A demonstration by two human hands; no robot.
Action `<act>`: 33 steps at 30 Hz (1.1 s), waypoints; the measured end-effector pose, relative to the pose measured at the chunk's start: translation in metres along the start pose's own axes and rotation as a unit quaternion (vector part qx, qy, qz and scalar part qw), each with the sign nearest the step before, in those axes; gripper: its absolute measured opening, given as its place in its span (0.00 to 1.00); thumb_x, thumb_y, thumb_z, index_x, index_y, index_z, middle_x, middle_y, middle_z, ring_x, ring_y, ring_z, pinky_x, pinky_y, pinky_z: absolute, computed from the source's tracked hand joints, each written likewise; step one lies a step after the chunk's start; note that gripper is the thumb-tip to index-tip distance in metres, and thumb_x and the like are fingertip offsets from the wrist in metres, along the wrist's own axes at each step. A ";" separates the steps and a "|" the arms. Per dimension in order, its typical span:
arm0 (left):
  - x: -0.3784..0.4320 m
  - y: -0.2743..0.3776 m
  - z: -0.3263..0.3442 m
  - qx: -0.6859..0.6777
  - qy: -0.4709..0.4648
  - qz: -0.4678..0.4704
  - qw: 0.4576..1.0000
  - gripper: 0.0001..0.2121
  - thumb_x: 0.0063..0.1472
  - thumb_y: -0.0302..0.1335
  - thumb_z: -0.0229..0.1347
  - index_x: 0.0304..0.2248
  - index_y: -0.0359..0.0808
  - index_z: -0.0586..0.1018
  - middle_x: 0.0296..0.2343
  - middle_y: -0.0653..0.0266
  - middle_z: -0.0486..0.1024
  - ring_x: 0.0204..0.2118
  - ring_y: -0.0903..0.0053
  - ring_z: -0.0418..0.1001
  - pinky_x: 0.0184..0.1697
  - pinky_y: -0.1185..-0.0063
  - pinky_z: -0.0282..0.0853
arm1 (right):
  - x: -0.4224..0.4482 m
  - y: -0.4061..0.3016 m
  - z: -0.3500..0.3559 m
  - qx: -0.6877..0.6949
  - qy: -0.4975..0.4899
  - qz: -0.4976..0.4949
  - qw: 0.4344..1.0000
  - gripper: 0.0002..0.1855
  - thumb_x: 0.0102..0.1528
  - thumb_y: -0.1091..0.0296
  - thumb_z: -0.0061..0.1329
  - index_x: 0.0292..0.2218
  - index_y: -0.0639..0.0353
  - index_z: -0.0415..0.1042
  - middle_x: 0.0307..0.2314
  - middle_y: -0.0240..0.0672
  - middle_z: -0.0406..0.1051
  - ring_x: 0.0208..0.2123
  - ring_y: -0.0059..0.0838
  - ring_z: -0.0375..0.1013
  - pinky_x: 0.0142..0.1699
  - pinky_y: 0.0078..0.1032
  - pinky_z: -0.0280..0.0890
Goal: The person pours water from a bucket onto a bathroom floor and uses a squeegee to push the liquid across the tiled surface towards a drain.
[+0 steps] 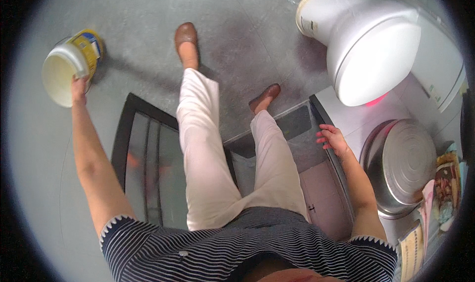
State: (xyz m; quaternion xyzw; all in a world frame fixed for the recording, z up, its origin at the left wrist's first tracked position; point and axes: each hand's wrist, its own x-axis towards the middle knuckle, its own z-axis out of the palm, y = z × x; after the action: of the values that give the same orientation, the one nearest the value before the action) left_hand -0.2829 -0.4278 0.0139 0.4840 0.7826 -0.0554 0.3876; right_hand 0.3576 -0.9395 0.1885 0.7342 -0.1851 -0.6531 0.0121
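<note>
My left hand is closed on the rim of a white plastic bucket with a yellow and blue label. The bucket is tilted, its open mouth towards me, and looks bare inside where it shows. My right hand holds nothing; its fingers are apart beside the dark frame of an open door. My feet, in brown shoes, stand apart at the doorway, one farther forward on the grey floor.
At the upper right stand large white plastic buckets. Round metal basins lie near my right arm, with printed packages beyond them. A dark-framed glass door panel is at my left leg, and a threshold crosses below me.
</note>
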 end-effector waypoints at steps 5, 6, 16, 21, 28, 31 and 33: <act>-0.018 0.019 0.000 -0.095 0.064 -0.090 0.989 0.34 0.47 0.33 0.51 0.53 0.44 0.50 0.49 0.60 0.57 0.53 0.69 0.49 0.52 0.67 0.44 | 0.059 0.081 -0.068 0.006 0.048 0.002 0.999 0.20 0.51 0.67 0.36 0.46 0.58 0.58 0.32 0.34 0.67 0.27 0.24 0.70 0.25 0.20 0.61; -0.025 0.023 -0.008 -0.084 0.028 -0.104 0.991 0.34 0.47 0.34 0.51 0.53 0.44 0.49 0.50 0.61 0.55 0.55 0.69 0.46 0.52 0.65 0.43 | 0.066 0.090 -0.080 0.012 0.057 0.004 0.998 0.20 0.50 0.67 0.36 0.46 0.58 0.58 0.31 0.34 0.67 0.27 0.24 0.70 0.25 0.20 0.61; -0.118 0.078 0.060 -0.011 -0.001 -0.021 1.000 0.35 0.45 0.34 0.50 0.53 0.42 0.51 0.50 0.57 0.54 0.55 0.67 0.44 0.52 0.62 0.36 | 0.154 0.147 -0.255 -0.153 0.454 -0.215 0.851 0.28 0.39 0.65 0.45 0.43 0.67 0.59 0.31 0.54 0.66 0.35 0.48 0.67 0.42 0.31 0.61; -0.192 0.103 0.114 0.032 -0.049 0.052 0.997 0.36 0.44 0.36 0.51 0.53 0.41 0.50 0.51 0.56 0.53 0.55 0.67 0.43 0.52 0.60 0.34 | 0.199 0.088 -0.318 -0.217 0.559 -0.285 0.748 0.30 0.41 0.63 0.46 0.44 0.66 0.56 0.39 0.50 0.62 0.41 0.47 0.62 0.45 0.36 0.58; -0.308 0.078 0.208 0.077 -0.062 0.135 0.986 0.25 0.47 0.19 0.48 0.47 0.28 0.60 0.45 0.56 0.61 0.48 0.73 0.58 0.50 0.81 0.51 | 0.240 0.054 -0.363 -0.194 0.502 -0.213 0.815 0.28 0.45 0.57 0.44 0.44 0.64 0.55 0.40 0.49 0.62 0.42 0.42 0.63 0.45 0.33 0.59; -0.350 0.080 0.272 0.094 -0.163 0.197 0.962 0.23 0.46 0.20 0.50 0.46 0.27 0.63 0.43 0.57 0.64 0.46 0.74 0.60 0.49 0.80 0.53 | 0.229 0.060 -0.351 -0.195 0.515 -0.227 0.803 0.26 0.45 0.57 0.43 0.43 0.64 0.57 0.38 0.48 0.63 0.40 0.44 0.64 0.44 0.35 0.60; -0.373 0.099 0.293 0.156 -0.196 0.197 0.948 0.22 0.46 0.20 0.51 0.44 0.29 0.66 0.42 0.57 0.65 0.47 0.73 0.60 0.49 0.79 0.53 | 0.225 0.037 -0.302 -0.207 0.522 -0.221 0.797 0.27 0.45 0.58 0.43 0.44 0.64 0.56 0.39 0.48 0.63 0.41 0.44 0.63 0.45 0.35 0.60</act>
State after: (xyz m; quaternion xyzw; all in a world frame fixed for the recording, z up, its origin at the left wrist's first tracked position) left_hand 0.0443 -0.7775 0.0856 0.6624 0.5616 -0.1930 0.4566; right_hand 0.6567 -1.1065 0.0275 0.9648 0.1562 -0.1787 0.1136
